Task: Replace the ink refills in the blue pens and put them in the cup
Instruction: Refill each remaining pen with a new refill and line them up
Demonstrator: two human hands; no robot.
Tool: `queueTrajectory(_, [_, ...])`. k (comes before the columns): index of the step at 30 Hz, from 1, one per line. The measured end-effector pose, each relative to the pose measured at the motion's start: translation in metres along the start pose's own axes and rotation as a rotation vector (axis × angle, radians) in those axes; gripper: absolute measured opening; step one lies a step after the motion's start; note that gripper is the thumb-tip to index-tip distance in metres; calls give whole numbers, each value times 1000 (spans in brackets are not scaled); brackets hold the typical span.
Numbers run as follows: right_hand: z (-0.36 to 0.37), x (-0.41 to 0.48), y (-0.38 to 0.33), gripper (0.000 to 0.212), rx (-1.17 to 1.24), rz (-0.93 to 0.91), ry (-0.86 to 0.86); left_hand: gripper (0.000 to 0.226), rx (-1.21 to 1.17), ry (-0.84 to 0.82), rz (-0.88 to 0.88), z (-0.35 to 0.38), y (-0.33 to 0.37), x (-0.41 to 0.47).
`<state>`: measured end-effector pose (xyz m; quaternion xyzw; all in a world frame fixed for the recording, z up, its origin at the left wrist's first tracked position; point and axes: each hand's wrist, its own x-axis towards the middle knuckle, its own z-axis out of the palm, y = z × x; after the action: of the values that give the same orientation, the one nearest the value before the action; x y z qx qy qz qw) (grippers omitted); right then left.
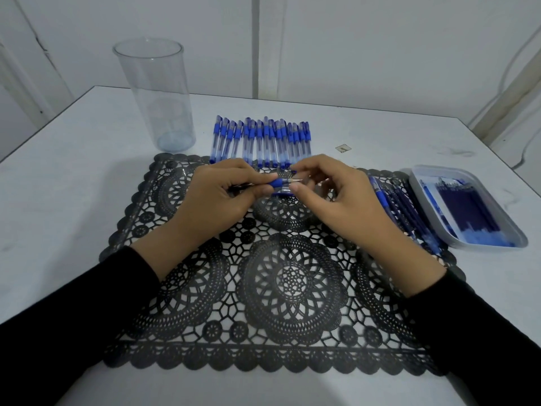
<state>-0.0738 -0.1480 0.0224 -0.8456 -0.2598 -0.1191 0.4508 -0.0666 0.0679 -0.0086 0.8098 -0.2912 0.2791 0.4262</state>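
Note:
My left hand [218,194] grips a blue pen [278,182] by its blue grip, with the barrel hidden in the palm. My right hand [330,194] pinches the pen's tip end between thumb and fingers, just right of the grip. Both hands hover over the black lace mat [275,276]. A row of several capped blue pens [260,142] lies behind the hands. The tall clear cup [155,95] stands at the back left with nothing in it. Several loose pens and refills [401,212] lie on the mat's right edge.
A grey tray [468,206] holding dark blue refills sits at the right, beside the mat. A small square scrap [343,148] lies on the white table [87,171] behind my right hand. A wall stands close behind the table.

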Motion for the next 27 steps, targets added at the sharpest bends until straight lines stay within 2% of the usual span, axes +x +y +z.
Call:
queueTrajectory(3, [0, 0, -1, 7, -11, -37, -4, 25, 0, 0, -3, 0, -1, 0])
queueTrajectory(9, [0, 0, -1, 13, -2, -6, -10, 25, 17, 2, 6, -1, -1, 0])
queueTrajectory(12, [1, 1, -1, 6, -36, -19, -24, 24, 10, 1, 11, -1, -2, 0])
queueTrajectory(14, [4, 2, 0, 13, -70, -11, -18, 24, 3, -4, 9, -1, -2, 0])
queueTrajectory(20, [5, 1, -1, 5, -40, -31, -1, 25, 7, -4, 1, -2, -3, 1])
queueTrajectory(23, [6, 2, 0, 13, -89, -19, -4, 25, 6, -7, 3, -3, -2, 0])
queueTrajectory(27, [4, 1, -1, 12, 2, -27, 19, 25, 14, -4, 9, -1, -1, 1])
